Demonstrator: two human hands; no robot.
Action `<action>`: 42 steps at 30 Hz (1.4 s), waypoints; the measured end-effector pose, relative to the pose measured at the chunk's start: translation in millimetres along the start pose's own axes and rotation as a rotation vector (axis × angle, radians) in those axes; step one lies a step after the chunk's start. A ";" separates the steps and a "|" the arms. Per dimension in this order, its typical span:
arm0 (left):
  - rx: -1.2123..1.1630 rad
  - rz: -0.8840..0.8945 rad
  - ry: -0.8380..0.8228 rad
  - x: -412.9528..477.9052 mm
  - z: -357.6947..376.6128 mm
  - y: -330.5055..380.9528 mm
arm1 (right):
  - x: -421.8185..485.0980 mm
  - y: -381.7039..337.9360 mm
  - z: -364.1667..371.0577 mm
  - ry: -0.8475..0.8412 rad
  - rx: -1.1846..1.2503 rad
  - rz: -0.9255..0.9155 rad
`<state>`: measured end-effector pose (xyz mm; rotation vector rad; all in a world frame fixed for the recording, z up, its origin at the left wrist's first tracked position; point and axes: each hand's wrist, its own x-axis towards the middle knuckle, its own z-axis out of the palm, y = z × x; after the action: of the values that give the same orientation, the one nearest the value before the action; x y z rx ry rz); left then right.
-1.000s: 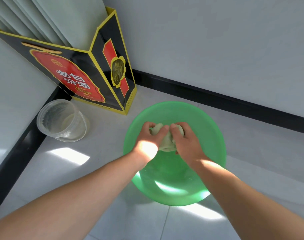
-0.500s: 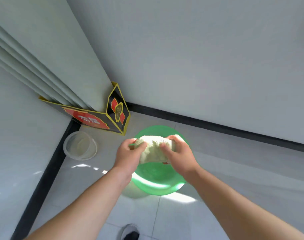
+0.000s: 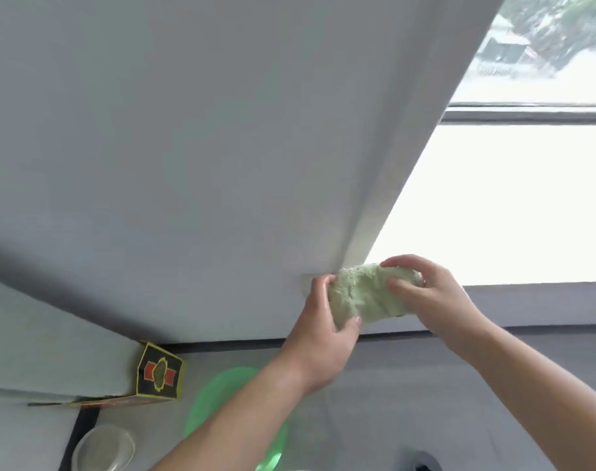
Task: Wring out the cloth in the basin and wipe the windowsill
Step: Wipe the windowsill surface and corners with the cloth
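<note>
We find the cloth (image 3: 364, 294) bunched between both hands at the near left corner of the windowsill (image 3: 493, 212). The left hand (image 3: 318, 338) grips its lower end, thumb curled under. The right hand (image 3: 432, 297) pinches the upper end, evidently to carry it compact and ready for spreading. Glare hides whether it touches the sill. Half a second ago it hung directly over the basin (image 3: 218, 399), now well below.

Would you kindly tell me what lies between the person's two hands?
In the head view, the bunched pale green cloth fills that gap; the left hand grips one end, the right hand the other.
</note>
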<state>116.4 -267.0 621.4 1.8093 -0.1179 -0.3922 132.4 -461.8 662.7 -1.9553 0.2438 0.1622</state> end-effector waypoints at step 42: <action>0.622 -0.217 0.704 467.4 116.2 -12.0 | 559.0 92.5 -94.9 -0.616 -1.035 -0.993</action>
<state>515.4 -502.5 489.1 2.4807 0.5018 0.1779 651.6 -636.9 490.0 -2.6274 -1.4525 0.2410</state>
